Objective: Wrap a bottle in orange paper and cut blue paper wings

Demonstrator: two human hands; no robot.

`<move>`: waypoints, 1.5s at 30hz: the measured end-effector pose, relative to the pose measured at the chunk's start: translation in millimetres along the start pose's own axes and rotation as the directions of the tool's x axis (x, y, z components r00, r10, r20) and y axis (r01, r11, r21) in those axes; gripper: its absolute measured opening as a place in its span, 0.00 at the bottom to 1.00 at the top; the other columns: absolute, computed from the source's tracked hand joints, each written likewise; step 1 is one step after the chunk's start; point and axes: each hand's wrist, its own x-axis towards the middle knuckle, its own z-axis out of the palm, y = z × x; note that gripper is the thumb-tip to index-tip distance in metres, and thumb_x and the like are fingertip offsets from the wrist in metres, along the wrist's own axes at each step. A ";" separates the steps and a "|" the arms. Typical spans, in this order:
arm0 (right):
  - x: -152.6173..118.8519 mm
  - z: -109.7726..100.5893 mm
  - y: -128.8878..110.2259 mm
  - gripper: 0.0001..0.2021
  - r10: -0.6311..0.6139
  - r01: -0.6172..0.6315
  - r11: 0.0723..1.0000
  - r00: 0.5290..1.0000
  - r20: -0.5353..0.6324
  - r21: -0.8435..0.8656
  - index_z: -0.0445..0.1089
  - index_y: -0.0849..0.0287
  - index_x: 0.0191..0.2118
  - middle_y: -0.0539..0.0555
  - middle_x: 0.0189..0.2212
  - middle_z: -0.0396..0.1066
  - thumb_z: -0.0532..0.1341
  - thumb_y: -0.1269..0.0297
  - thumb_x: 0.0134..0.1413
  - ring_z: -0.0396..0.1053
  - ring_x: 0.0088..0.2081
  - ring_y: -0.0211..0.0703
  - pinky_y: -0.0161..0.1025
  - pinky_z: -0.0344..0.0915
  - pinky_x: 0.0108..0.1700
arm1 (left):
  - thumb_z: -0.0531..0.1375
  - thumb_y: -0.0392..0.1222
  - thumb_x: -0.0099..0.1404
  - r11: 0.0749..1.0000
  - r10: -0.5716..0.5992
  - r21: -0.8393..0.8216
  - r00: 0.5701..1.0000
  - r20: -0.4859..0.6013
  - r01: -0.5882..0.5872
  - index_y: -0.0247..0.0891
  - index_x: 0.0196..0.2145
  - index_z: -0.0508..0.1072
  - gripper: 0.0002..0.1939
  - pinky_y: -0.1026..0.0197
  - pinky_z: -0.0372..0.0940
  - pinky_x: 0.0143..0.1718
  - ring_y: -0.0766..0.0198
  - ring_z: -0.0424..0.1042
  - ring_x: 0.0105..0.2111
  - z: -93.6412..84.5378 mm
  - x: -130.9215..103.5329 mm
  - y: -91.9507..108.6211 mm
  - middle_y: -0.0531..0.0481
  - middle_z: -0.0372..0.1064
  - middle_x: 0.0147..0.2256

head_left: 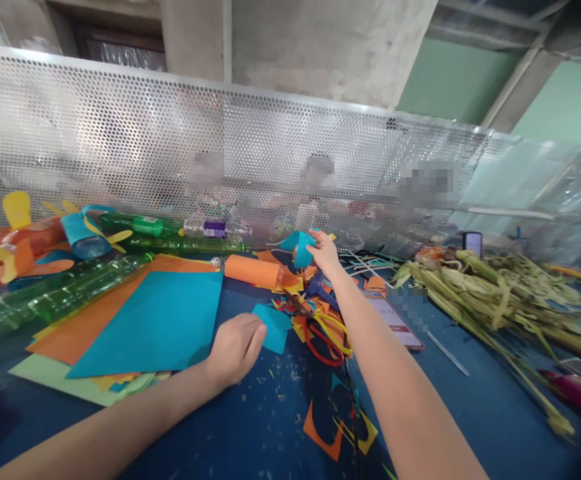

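My left hand (237,347) is low over the blue table, fingers curled closed at the edge of a small cut piece of blue paper (275,330). Farther out, my right hand (324,252) reaches toward the perforated screen, its fingers closed on a curved piece of blue paper (300,248). An orange paper-wrapped bottle (253,271) lies between the two hands, toward the back. Beneath my right hand is a heap of paper scraps with red-handled scissors (323,347) and a dark blue tool (320,290) whose kind I cannot make out.
To the left lie a stack of coloured paper (155,327) and several green plastic bottles (60,293). A phone (395,320) lies right of the scraps. Dried plant stalks (485,300) spread across the right side. A perforated metal screen (120,140) stands along the back.
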 end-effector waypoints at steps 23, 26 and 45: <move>-182.7 2.6 -79.4 0.15 0.161 -0.427 0.882 0.673 0.722 0.202 0.63 0.56 0.49 0.56 0.39 0.73 0.55 0.58 0.56 0.72 0.39 0.42 0.43 0.69 0.41 | 0.61 0.47 0.56 0.388 -0.567 -0.719 0.764 0.306 0.576 0.36 0.42 0.68 0.17 0.61 0.64 0.29 0.62 0.70 0.29 1.2 -5.2 -21.6 0.50 0.70 0.30; -158.6 -1.6 -83.6 0.14 0.160 -0.331 0.916 0.819 0.550 0.226 0.65 0.58 0.43 0.53 0.31 0.73 0.57 0.55 0.54 0.72 0.31 0.39 0.40 0.68 0.35 | 0.58 0.47 0.59 0.429 -0.530 -0.718 0.796 0.291 0.548 0.36 0.43 0.67 0.16 0.61 0.63 0.30 0.62 0.69 0.29 1.8 -10.6 -23.4 0.51 0.68 0.29; -203.8 21.0 -136.3 0.08 -0.504 0.707 0.704 0.434 0.747 0.064 0.69 0.59 0.38 0.53 0.35 0.72 0.53 0.69 0.61 0.67 0.40 0.40 0.36 0.65 0.44 | 0.56 0.49 0.59 0.525 -0.594 -0.640 0.780 0.197 0.561 0.38 0.25 0.59 0.13 0.66 0.50 0.21 0.70 0.53 0.20 1.9 -10.2 -25.9 0.60 0.48 0.19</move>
